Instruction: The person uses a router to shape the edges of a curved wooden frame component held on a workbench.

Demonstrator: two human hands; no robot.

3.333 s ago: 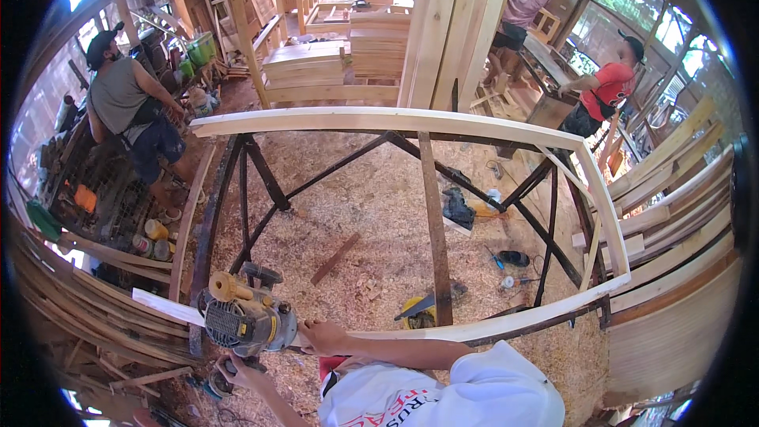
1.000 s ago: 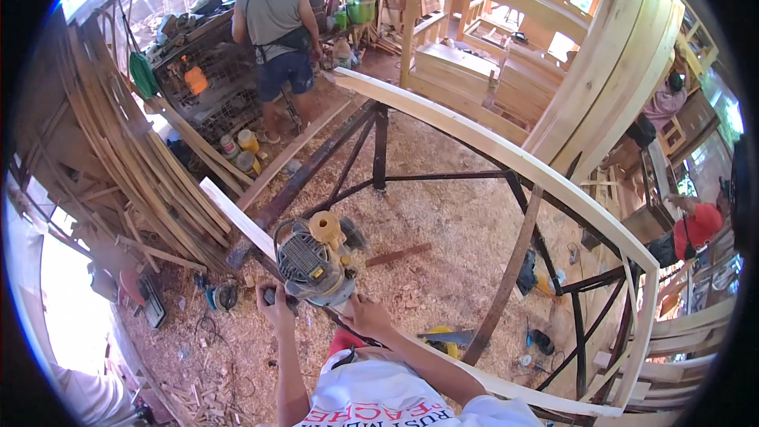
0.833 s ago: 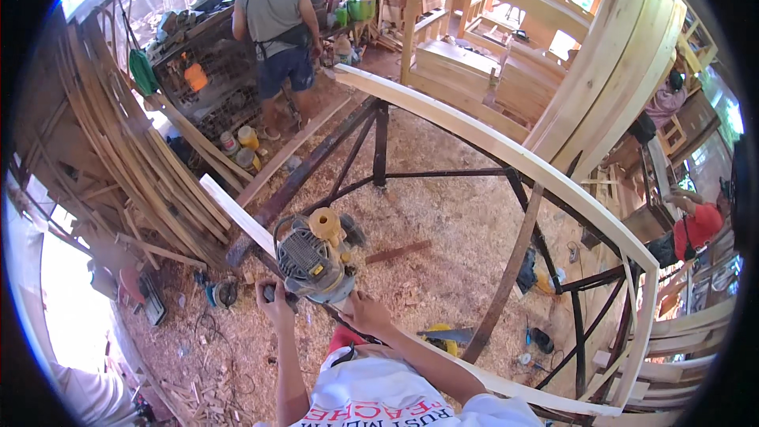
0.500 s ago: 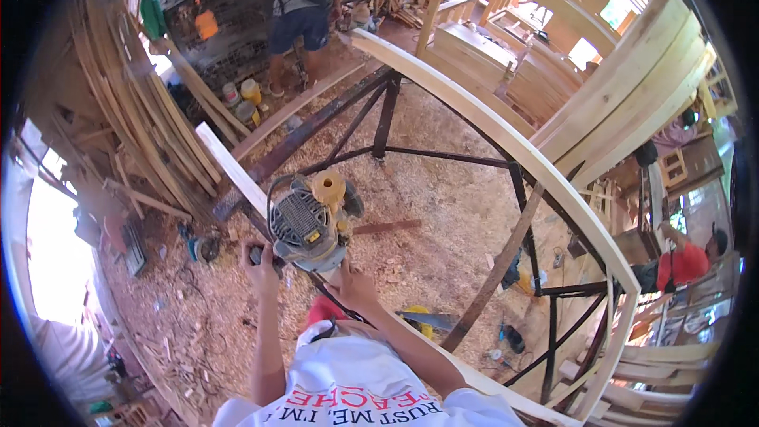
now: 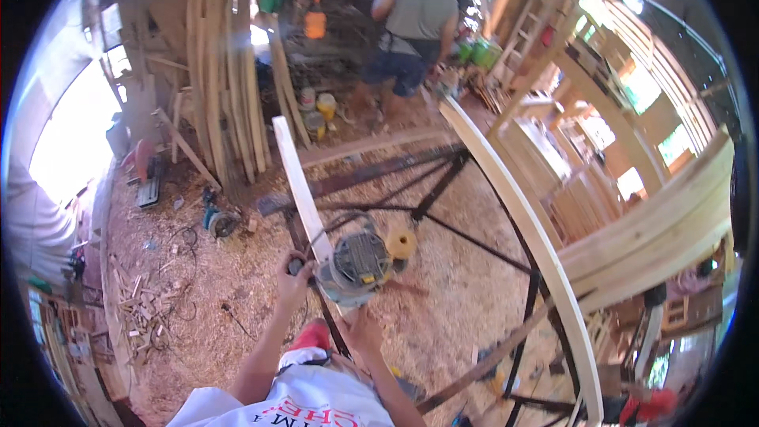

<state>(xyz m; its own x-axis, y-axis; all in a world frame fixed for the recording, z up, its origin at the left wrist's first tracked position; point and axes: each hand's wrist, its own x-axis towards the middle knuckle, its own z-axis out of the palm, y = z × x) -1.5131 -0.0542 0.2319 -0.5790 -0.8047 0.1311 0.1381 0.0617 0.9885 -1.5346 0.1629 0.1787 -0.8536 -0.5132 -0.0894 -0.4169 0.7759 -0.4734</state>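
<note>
Left hand [image 5: 292,283] and right hand [image 5: 361,334] at a router [image 5: 360,259] on a pale wood strip [image 5: 293,170]

Wraps the left hand round a small black knob [image 5: 295,266] at the router's side, probably for steadiness against the weight of the motor. Sets the right hand low at the near edge of the router's base, close to the strip. Hard to tell whether pinching wood or bracing the base, with the contact hidden; either way, seemingly placed there to balance the left hand's hold on so narrow a surface.

Has the router resting on the strip, motor upward, with a round yellow knob [image 5: 401,243] untouched on the opposite side, perhaps because of its reach over the open middle of the metal frame [image 5: 368,175]. Has the strip running out from beneath the router, far end jutting past the frame's corner. Gets firm backing from that dark metal, by the look of it.

Along the frame's opposite edge, another pale strip [image 5: 563,285]. Off to the left, on a floor [image 5: 245,269] thick with shavings, a teal power tool [image 5: 213,217] and scrap wood [image 5: 142,312], well apart from both hands. Farther back, long boards [image 5: 204,63] bunched together, likely to save space, and a co-worker [image 5: 415,16] turned away.
</note>
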